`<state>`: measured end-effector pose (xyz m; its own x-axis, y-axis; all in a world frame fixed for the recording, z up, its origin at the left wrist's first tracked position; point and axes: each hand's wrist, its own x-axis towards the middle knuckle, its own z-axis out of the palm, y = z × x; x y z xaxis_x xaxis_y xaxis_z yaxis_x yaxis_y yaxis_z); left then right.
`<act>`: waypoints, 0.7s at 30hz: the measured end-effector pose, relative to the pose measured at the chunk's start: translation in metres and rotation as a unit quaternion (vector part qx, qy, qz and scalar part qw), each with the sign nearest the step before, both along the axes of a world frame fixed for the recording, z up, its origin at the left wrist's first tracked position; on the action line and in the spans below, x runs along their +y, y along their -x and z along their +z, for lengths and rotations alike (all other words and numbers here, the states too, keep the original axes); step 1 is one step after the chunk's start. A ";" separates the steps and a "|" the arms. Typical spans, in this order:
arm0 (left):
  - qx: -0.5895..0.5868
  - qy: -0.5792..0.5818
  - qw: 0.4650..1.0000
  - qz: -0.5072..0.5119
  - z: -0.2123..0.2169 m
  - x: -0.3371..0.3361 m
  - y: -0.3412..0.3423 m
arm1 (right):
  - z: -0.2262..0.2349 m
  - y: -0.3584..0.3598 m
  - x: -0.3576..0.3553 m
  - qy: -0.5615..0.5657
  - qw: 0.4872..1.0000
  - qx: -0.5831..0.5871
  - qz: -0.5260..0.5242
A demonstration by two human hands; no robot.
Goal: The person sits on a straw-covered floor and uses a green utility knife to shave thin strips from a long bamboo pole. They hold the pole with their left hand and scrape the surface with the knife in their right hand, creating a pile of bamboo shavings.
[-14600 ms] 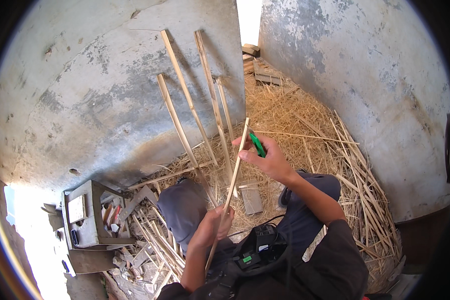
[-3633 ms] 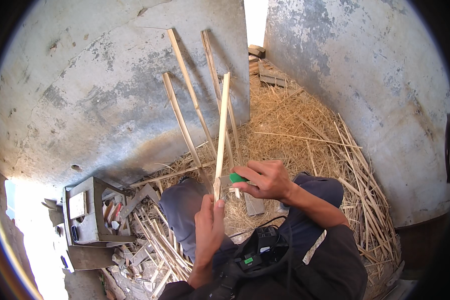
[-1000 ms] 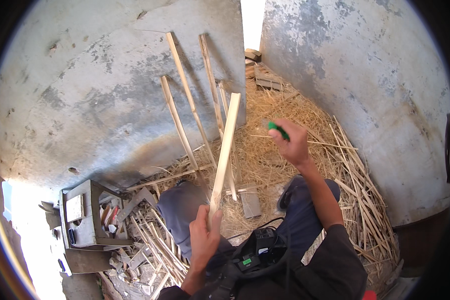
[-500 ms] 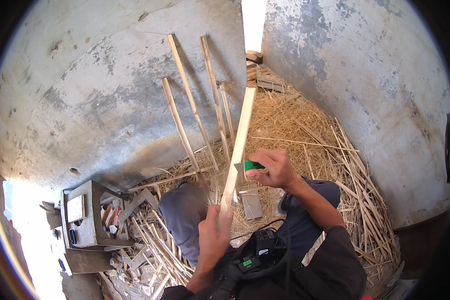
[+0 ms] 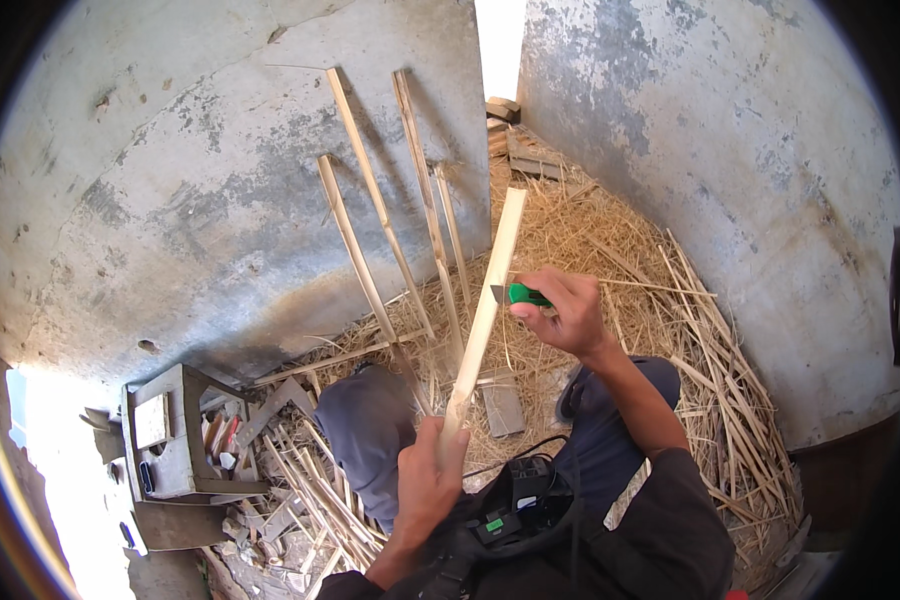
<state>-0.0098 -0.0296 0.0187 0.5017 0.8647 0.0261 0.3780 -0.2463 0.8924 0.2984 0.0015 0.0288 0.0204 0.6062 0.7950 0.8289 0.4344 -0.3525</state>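
My left hand [image 5: 432,468] is wrapped round the lower end of a pale bamboo strip [image 5: 489,305], which slants up and away, slightly to the right. In my right hand [image 5: 568,312] is a green-handled utility knife [image 5: 523,294], its short dark blade pointing left against the strip's face, around the middle of its length. My fingers cover most of the knife's handle. The strip's lower end is partly hidden by my left hand.
Several bamboo strips [image 5: 361,265] lean on the grey wall [image 5: 220,180]. Straw-like shavings [image 5: 560,230] cover the floor, with a pile of thin sticks [image 5: 725,400] at right. A wooden box stool [image 5: 185,425] stands at left. A flat block [image 5: 504,408] lies between my legs.
My right hand and the knife have moved up and right along the strip, away from my left hand. The strip's far end has swung a little to the right.
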 end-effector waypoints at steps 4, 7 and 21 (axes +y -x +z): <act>0.005 0.009 1.000 -0.002 -0.001 -0.001 0.001 | 0.000 -0.009 0.005 -0.013 1.000 0.023 -0.016; -0.004 0.022 1.000 -0.001 -0.002 -0.003 0.002 | -0.001 -0.021 0.008 -0.022 0.999 0.031 -0.036; -0.017 0.036 0.999 0.005 -0.011 -0.008 0.008 | 0.008 -0.063 0.021 0.017 0.976 0.135 -0.171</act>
<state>-0.0178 -0.0380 0.0075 0.4935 0.8695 -0.0198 0.3500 -0.1778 0.9197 0.3619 0.0225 0.0373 0.4315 0.5540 0.7119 0.7983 0.1329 -0.5874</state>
